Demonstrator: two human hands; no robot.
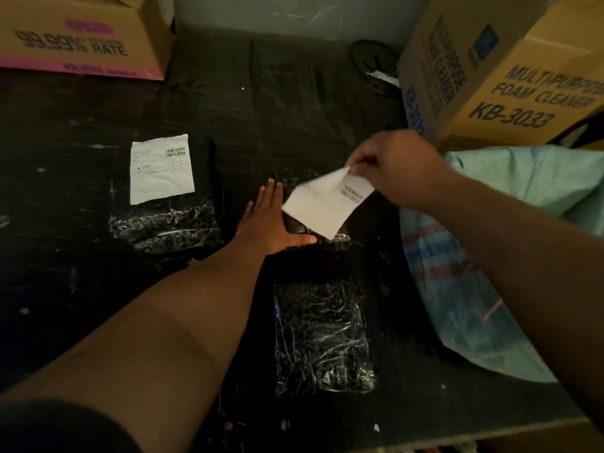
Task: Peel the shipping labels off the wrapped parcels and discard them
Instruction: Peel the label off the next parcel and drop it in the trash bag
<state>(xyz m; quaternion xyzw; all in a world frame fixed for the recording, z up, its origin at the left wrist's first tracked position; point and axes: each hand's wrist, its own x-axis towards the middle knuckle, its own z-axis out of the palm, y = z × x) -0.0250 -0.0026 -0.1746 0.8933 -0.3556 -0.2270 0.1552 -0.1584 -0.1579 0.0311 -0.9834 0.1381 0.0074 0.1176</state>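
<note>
Three parcels in black wrap lie on a dark table. The left parcel [170, 220] carries a white shipping label [160, 168] on its far half. My left hand [269, 220] lies flat, fingers spread, on the middle parcel [304, 228]. My right hand [397, 166] pinches the top corner of a white label [322, 204], lifted and curling above that parcel; its lower edge hangs by the wrap, and I cannot tell whether it still sticks. The near parcel [322, 335] shows no label.
A pale green woven sack [510, 256] gapes at the right edge of the table. Cardboard boxes stand at the back left [81, 37] and back right [496, 67]. A dark coil [372, 65] lies by the back wall. The table's front edge [457, 436] runs along the bottom right.
</note>
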